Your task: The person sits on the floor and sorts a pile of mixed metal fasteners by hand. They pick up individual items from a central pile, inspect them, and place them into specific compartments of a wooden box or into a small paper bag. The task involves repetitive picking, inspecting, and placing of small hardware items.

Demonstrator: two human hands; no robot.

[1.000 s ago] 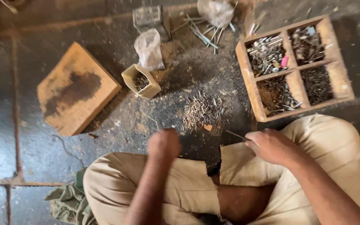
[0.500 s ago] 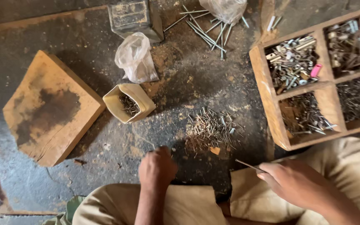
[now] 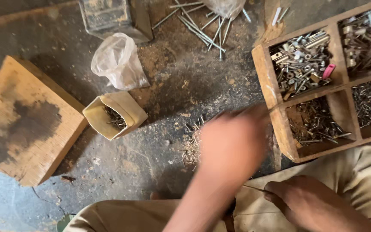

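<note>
Dusty floor point(image 3: 172, 81) w/ wood block point(image 3: 24, 120), divided tray point(image 3: 266, 68), loose nails point(image 3: 196, 141)

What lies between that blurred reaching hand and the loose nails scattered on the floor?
Nothing visible. The left hand hangs right over the nail pile, hiding part of it. The small box sits off to one side.

The left hand point(image 3: 232, 146) reaches forward, blurred, its grip unreadable, while the right hand point(image 3: 305, 204) rests curled on the thigh.

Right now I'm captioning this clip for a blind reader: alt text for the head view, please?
Seen from above, a seated person's blurred left hand reaches over a scatter of small nails on a dusty floor, while the right hand pinches a thin nail. A wooden tray of sorted hardware sits alongside.
</note>
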